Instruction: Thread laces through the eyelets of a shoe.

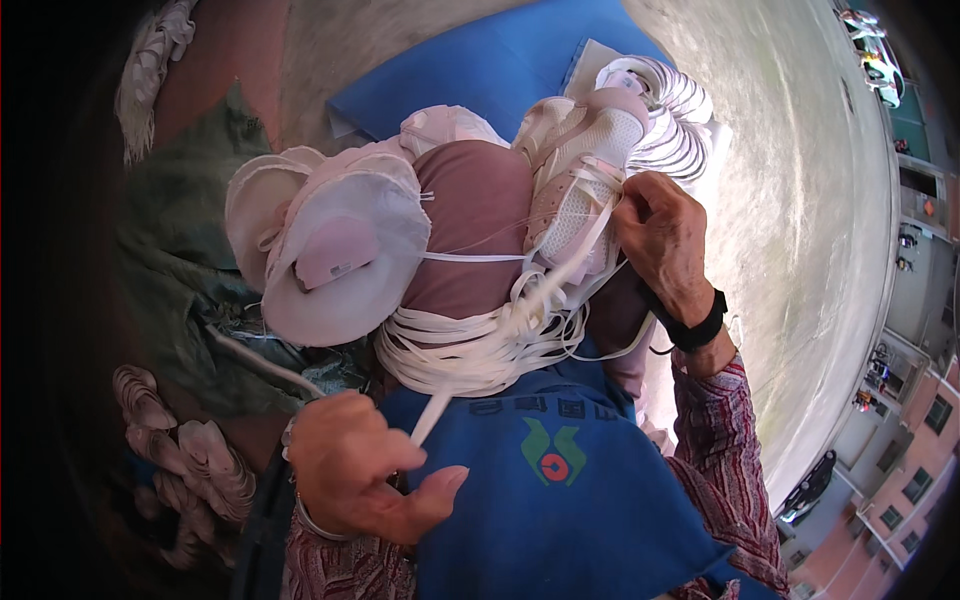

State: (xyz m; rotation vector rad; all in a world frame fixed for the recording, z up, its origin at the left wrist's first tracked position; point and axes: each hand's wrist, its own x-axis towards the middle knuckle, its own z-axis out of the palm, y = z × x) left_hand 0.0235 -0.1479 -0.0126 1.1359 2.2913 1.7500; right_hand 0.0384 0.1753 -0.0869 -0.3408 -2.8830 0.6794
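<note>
My right hand [662, 238], a dark band on its wrist, pinches a white shoelace at the edge of a pale pink and white mesh shoe upper [575, 215]. The upper lies over my thigh. A white shoelace [432, 418], partly motion-blurred, slants down to my left hand [362, 468], whose fingers are curled around its end with the thumb sticking out. Between the hands, a thick bundle of white laces [450, 350] is draped across my lap. To the left, more white and pink shoe uppers [345, 240] stand with their hollow sides showing.
A row of nested uppers [675, 120] sits at the far right by a blue sheet [460, 65]. My blue apron [560, 520] covers my lap. Green cloth [185, 220] and several stacked uppers [185, 450] are at the left. Concrete ground [790, 200] extends right toward parked vehicles and buildings.
</note>
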